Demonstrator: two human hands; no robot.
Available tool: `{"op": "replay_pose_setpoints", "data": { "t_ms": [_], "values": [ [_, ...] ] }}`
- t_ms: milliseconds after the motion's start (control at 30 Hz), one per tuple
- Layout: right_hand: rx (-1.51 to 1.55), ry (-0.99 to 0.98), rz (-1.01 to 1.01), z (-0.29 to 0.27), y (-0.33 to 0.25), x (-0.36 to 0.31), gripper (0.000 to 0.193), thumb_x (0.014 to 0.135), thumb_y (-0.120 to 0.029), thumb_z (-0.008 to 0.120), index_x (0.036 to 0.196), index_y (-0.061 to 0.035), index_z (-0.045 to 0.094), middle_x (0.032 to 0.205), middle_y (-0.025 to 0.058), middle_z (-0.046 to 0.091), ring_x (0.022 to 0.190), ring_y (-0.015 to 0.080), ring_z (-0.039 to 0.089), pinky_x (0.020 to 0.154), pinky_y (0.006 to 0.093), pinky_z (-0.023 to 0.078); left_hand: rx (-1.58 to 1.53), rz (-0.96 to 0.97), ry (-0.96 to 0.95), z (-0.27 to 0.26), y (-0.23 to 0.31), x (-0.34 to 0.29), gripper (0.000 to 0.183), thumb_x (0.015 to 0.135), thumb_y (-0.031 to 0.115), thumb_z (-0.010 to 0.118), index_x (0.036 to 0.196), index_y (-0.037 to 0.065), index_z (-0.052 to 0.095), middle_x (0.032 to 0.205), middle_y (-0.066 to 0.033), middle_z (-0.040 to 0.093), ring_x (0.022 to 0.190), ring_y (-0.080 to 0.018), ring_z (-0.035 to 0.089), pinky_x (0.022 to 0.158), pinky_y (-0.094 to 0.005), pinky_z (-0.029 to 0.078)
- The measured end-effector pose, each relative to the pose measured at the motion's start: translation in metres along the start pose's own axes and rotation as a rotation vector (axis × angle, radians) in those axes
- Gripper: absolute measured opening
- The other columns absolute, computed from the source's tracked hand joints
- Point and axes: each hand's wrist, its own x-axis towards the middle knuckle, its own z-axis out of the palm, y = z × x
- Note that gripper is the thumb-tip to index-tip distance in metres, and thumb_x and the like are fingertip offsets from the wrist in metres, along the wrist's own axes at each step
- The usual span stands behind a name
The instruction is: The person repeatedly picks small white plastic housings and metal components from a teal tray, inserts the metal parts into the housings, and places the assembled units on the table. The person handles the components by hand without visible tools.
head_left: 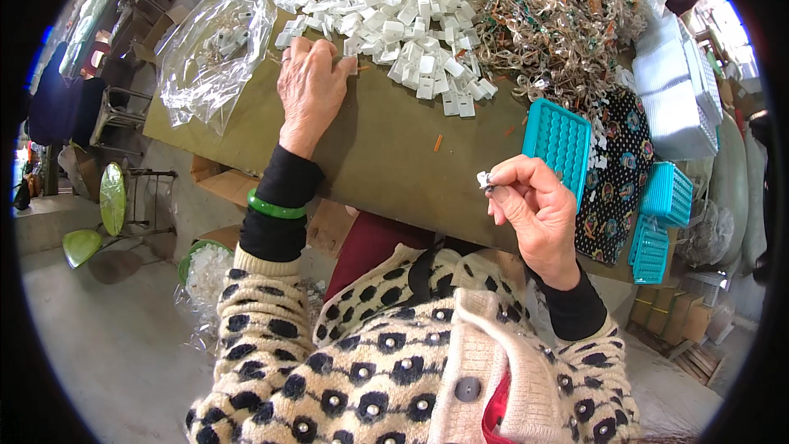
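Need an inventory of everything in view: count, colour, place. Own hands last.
table: one, olive-brown, centre
small plastic pieces: too many to count, white, heaped at far side
tangled heap: one, clear and brown, right of white pieces
plastic bag: one, clear, table's left
orange strips: several, scattered on table
tray: one, teal, by right hand
patterned cloth: one, mostly black, table's right
stacked trays: uncounted, white, far right
baskets: two groups, teal, right edge
chair: one, green, floor at left
small piece: one, white and dark, right fingertips
bangle: one, green, left wrist
left hand: one, at white heap's near-left edge
right hand: one, pinching small piece
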Motion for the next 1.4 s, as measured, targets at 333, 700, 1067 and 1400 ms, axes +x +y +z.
{"op": "replay_pose_setpoints", "data": {
  "t_ms": [333, 700, 1067, 1400],
  "values": [
    [-0.080, -0.009, 0.060, 0.003, -0.004, 0.008, 0.005, 0.097, -0.003, 0.058, 0.100, 0.0005, 0.057, 0.087, 0.0026, 0.056, 0.066, 0.0071, 0.052, 0.060, 0.0201, 0.043, -0.231, -0.294, -0.133, 0.006, -0.012, -0.001, 0.011, 0.083, 0.016, 0.064, 0.087, 0.006, 0.066, 0.085, -0.0091, 0.066, 0.092, -0.0297, 0.062, 0.080, -0.0416, 0.048],
    [-0.094, 0.024, 0.013, 0.003, -0.001, 0.005, 0.004, 0.095, -0.003, 0.060, 0.099, -0.0014, 0.058, 0.080, -0.0025, 0.055, 0.066, 0.0017, 0.048, 0.059, 0.0182, 0.040, -0.161, -0.331, -0.088, -0.010, -0.006, -0.003, 0.015, 0.082, 0.018, 0.068, 0.084, 0.004, 0.066, 0.080, -0.0117, 0.067, 0.078, -0.0313, 0.065, 0.072, -0.0415, 0.049],
    [-0.469, -0.001, -0.636, -0.002, 0.000, 0.013, 0.007, 0.096, -0.001, 0.058, 0.101, -0.0008, 0.055, 0.112, 0.0189, 0.064, 0.089, 0.0210, 0.062, 0.080, 0.0295, 0.051, -1.457, -0.553, -0.632, -0.064, 0.097, -0.062, 0.006, 0.087, 0.004, 0.069, 0.090, 0.000, 0.067, 0.083, -0.0003, 0.064, 0.075, -0.0061, 0.058, 0.066, -0.0211, 0.047],
    [-0.175, 0.186, -0.466, -0.011, 0.012, 0.001, 0.007, 0.095, 0.005, 0.055, 0.101, 0.0005, 0.056, 0.111, 0.0151, 0.065, 0.092, 0.0210, 0.065, 0.079, 0.0307, 0.054, -1.933, -0.428, -0.647, -0.038, 0.137, -0.078, 0.029, 0.083, 0.004, 0.076, 0.107, -0.004, 0.063, 0.129, -0.0207, 0.058, 0.100, -0.0204, 0.066, 0.086, -0.0343, 0.058]
  ]
}}
